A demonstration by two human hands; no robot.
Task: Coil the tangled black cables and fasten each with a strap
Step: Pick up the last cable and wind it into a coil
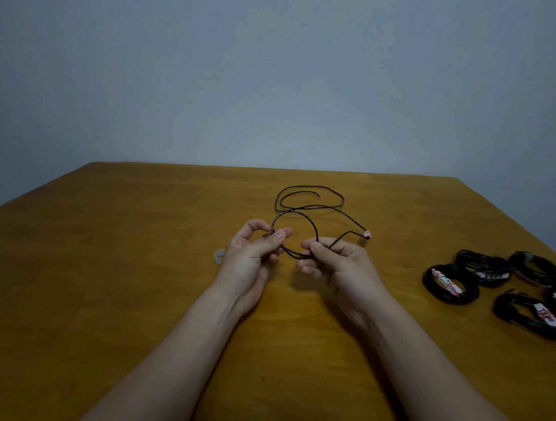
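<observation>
Matt brown wooden table (138,267), thin matt black cable (310,192), paper-like labels (545,316) on glossy coils (448,285).

I read a thin black cable (309,208) on an ochre-brown table (138,267), its end tag (367,235) pink and white. At three o'clock, black coils (427,282) carry white-and-pink labels (492,274) with dark handwriting. At nine o'clock from the cable sits a pale whitish ring (219,257). The wall (278,65) is plain grey-blue.

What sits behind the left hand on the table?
A small pale ring on the table, partly covered by the left hand. Its right side is hidden; its purpose is unclear.
</observation>
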